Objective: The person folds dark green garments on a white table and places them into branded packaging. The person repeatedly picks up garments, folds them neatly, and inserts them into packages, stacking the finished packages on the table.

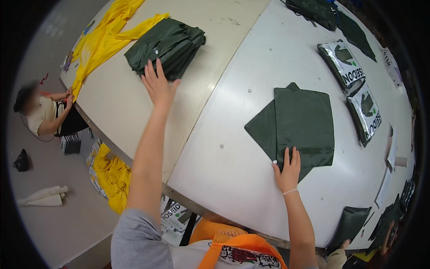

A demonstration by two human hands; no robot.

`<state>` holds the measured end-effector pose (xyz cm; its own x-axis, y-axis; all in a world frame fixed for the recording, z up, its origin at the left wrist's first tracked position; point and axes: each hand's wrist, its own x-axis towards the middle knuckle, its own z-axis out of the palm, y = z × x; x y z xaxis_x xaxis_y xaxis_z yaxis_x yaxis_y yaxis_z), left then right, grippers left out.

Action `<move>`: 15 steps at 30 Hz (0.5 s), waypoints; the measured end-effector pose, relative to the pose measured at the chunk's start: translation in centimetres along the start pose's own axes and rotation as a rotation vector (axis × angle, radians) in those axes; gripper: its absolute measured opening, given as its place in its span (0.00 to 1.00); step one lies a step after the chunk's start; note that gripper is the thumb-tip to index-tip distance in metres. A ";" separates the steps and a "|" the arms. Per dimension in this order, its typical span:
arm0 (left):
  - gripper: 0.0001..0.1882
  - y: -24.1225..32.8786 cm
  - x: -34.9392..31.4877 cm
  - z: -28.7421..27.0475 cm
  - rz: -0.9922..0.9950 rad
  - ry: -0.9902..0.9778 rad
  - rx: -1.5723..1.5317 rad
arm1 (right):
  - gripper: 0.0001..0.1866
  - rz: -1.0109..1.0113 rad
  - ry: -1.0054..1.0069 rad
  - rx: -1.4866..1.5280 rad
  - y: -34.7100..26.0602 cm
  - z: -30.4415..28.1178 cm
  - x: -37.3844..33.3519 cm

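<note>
My left hand (159,88) is stretched out to the far left with its fingers spread. Its fingertips reach the near edge of a dark green pile of folded cloth (172,42), where a small white tag shows. On the white table surface to the right lies a flat, dark green folded garment (304,119), with corners sticking out at its left, top and bottom. My right hand (288,174) rests with fingers extended on the garment's lower edge, next to another small white tag. Neither hand grips anything.
Yellow cloth (107,38) trails along the table's far left, where another person (47,112) holds its end. Two printed packages (342,62) lie at the right. More dark green cloth (351,224) sits lower right by another person's hand. Yellow cloth (112,179) is piled below the table edge.
</note>
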<state>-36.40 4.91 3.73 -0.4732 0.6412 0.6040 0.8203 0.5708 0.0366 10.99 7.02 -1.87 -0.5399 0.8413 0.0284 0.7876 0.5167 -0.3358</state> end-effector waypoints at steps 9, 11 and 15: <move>0.58 -5.6 8.0 4.4 0.277 -0.550 0.212 | 0.33 -0.037 -0.158 -0.198 1.1 -1.0 0.3; 0.52 -6.8 9.5 4.1 0.254 -0.660 0.160 | 0.30 -0.057 -0.144 -0.205 1.9 -0.7 0.3; 0.41 -6.6 12.2 0.0 0.374 -0.302 0.041 | 0.26 0.008 -0.158 -0.021 2.2 -3.2 1.4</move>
<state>-47.61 8.97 10.82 -0.2254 0.9231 0.3116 0.9413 0.2888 -0.1745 12.94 9.86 0.40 -0.5720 0.8110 -0.1232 0.7974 0.5145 -0.3153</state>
